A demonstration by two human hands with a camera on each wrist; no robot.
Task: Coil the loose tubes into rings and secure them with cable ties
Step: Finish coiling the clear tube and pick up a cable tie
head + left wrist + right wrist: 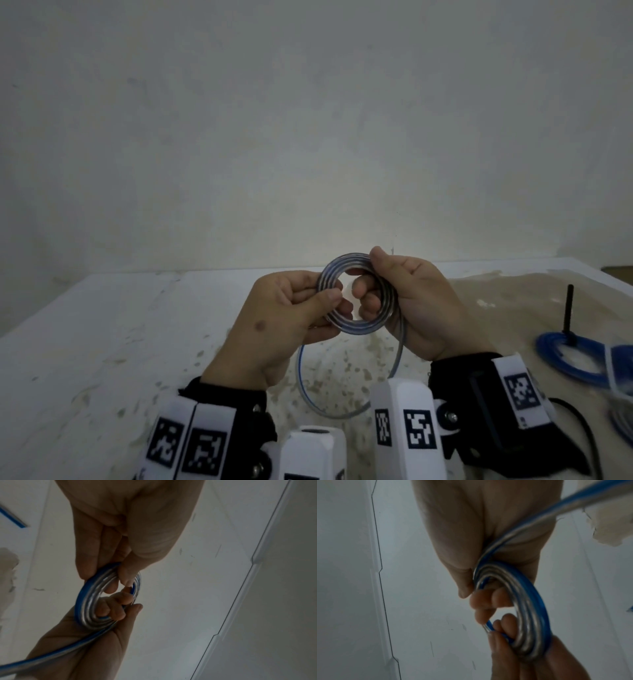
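A clear tube with a blue stripe is wound into a small ring of several turns, held upright above the table. My left hand pinches the ring's left side between thumb and fingers. My right hand grips the right side, thumb on top and fingers curled through the hole. The tube's loose tail leaves the ring past my right palm and hangs in a wide loop below both hands. The wrist views show the ring close up. The tail runs across my right palm.
A white table with worn tan patches stands against a pale wall. At the right lies a blue tube coil with a black cable tie sticking up from it. More tubing shows at the right edge.
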